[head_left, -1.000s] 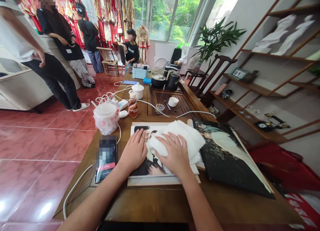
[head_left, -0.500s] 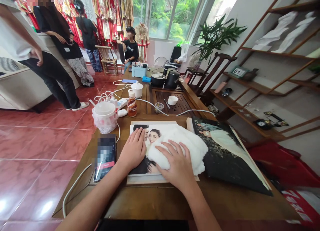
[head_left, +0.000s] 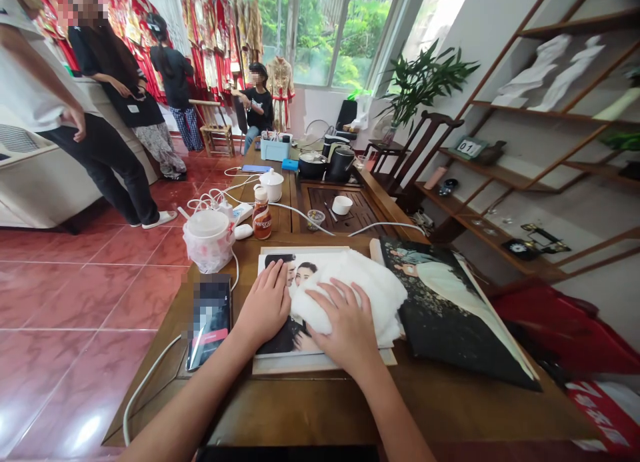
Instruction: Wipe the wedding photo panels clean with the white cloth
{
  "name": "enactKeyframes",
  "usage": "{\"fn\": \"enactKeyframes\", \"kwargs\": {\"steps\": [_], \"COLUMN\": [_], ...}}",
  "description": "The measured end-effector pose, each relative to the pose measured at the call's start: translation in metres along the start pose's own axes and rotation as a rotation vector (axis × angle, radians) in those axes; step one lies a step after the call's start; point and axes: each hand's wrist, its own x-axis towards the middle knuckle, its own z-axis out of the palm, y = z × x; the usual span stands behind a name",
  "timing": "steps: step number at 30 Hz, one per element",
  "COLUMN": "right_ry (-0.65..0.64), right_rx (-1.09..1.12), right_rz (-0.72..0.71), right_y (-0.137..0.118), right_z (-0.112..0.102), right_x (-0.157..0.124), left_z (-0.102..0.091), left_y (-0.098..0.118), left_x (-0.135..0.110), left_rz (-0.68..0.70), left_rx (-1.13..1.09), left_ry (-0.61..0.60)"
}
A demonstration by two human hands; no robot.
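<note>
At three o'clock on photo [head_left: 285, 339]: right hand [head_left: 346, 321] spread on cloth [head_left: 384, 294], fingers apart.
Left hand [head_left: 266, 303] flat at nine, fingers close together.

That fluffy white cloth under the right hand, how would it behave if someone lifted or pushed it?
The white cloth would probably droop when lifted, as its rounded, uneven edges look soft. Its fluffy texture suggests it is light for its size. Pushed, it would likely bunch or slide rather than roll, since it lies spread beneath the right hand.
</note>
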Motion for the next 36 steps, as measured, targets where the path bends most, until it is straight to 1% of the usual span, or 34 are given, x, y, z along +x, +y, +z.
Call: {"fn": "enactKeyframes", "kwargs": {"steps": [3, 6, 8, 13, 16, 19, 24, 27, 30, 36], "right_ry": [-0.033, -0.047, -0.034, 0.015, 0.035, 0.031, -0.010, -0.047, -0.037, 0.031], "right_rx": [-0.012, -0.019, -0.020, -0.091, -0.095, -0.074, -0.046, -0.057, -0.057, -0.078], "right_rz": [0.007, -0.004, -0.003, 0.005, 0.008, 0.018, 0.017, 0.004, 0.017, 0.032], "right_y": [-0.005, -0.006, -0.004, 0.004, 0.005, 0.002, -0.005, -0.005, -0.003, 0.003], "right_z": [-0.005, -0.006, -0.004, 0.006, 0.007, 0.005, -0.004, -0.007, -0.004, 0.009], "right_x": [-0.017, -0.019, -0.012, 0.023, 0.032, 0.024, -0.007, -0.013, -0.001, 0.037], "left_z": [0.000, 0.000, 0.001, 0.002, 0.001, -0.001, -0.001, 0.000, -0.001, 0.000], "left_y": [-0.001, -0.001, -0.002, -0.002, -0.001, -0.001, -0.001, -0.001, -0.002, -0.001], "left_x": [0.000, -0.001, -0.001, -0.002, -0.002, -0.002, -0.002, -0.002, -0.002, -0.004], "left_rz": [-0.001, -0.002, 0.000, 0.004, 0.007, 0.007, 0.007, 0.003, 0.001, 0.008], "left_rx": [0.006, 0.011, 0.007, -0.013, -0.014, -0.005, 0.006, 0.002, -0.002, 0.006], "left_ry": [-0.008, -0.006, 0.002, 0.015, 0.020, 0.012, -0.004, -0.002, 0.000, -0.005]}}
